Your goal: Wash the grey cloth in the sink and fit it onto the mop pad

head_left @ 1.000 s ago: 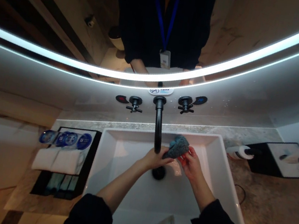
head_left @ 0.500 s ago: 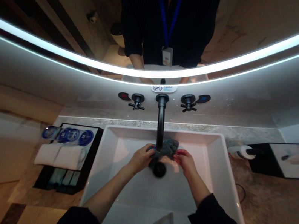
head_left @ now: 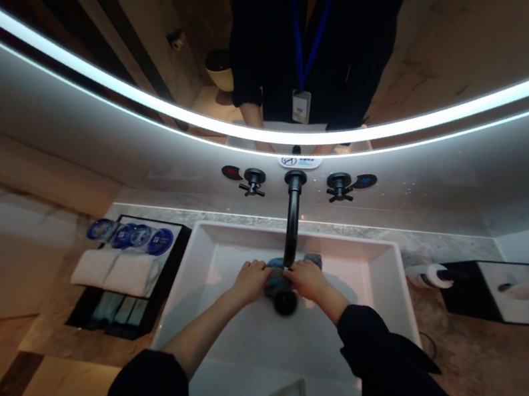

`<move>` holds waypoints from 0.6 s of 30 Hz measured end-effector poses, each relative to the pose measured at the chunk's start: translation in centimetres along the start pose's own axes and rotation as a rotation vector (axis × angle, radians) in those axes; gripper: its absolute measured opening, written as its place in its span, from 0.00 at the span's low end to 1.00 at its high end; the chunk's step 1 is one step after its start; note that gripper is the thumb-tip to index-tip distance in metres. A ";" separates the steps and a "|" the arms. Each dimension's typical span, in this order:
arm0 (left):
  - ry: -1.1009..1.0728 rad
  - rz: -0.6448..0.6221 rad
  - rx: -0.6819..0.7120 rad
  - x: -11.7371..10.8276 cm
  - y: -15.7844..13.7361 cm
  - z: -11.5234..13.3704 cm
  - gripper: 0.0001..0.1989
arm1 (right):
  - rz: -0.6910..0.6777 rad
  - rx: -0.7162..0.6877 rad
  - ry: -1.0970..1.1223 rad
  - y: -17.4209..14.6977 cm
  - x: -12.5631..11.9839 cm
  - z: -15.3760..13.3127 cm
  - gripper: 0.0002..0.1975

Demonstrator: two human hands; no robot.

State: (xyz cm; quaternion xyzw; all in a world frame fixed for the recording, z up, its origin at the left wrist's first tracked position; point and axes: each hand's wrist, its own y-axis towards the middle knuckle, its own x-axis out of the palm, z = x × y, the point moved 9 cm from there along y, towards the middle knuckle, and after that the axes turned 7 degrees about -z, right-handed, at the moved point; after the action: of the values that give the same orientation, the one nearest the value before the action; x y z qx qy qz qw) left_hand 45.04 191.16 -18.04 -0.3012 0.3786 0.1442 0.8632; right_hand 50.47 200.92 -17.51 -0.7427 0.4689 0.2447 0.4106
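Observation:
A wet-looking blue-grey cloth (head_left: 274,286) is bunched beneath the black faucet spout (head_left: 293,223) in the white sink (head_left: 245,343). My left hand (head_left: 250,282) grips its left side, fingers curled. From the right, my right hand (head_left: 309,280) is closed on the cloth just below the spout tip, and one end of the cloth sticks out behind that hand. The spout hides part of the grip. Close under the cloth is the dark round drain (head_left: 285,303).
Cross-handled taps (head_left: 253,183) (head_left: 340,188) flank the spout on the wall. A black tray (head_left: 181,238) with rolled white towels (head_left: 117,271) and blue-lidded items stands left. A pump bottle (head_left: 427,275) and a black box (head_left: 467,286) stand right. A lit mirror hangs above.
My right hand has moved left, toward the spout and my left hand. The cloth is now drawn together lower, near the drain. The view has shifted slightly.

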 end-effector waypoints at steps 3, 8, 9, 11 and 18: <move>-0.092 0.008 0.052 -1.7 0.0 0.7 0.02 | -0.027 0.051 -0.084 -1.2 -1.7 1.0 0.12; -0.337 0.019 0.135 -3.3 1.2 3.1 0.07 | -0.013 0.094 -0.125 -4.1 -6.1 2.1 0.14; -0.389 0.016 0.147 -3.4 1.5 3.7 0.09 | -0.006 0.099 -0.110 -4.9 -6.8 2.4 0.12; -0.481 -0.003 0.167 -3.2 2.3 4.8 0.11 | 0.032 0.108 -0.067 -6.3 -7.9 3.0 0.09; -0.673 -0.268 0.212 -0.5 3.9 6.7 0.17 | 0.254 0.071 0.491 -11.2 -10.3 6.0 0.08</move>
State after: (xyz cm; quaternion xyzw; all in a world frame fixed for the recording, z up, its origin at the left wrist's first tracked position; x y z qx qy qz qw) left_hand 46.60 198.37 -15.73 -0.1929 0.0440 0.0807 0.9769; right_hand 56.12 213.56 -8.86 -0.7003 0.6520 0.0903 0.2764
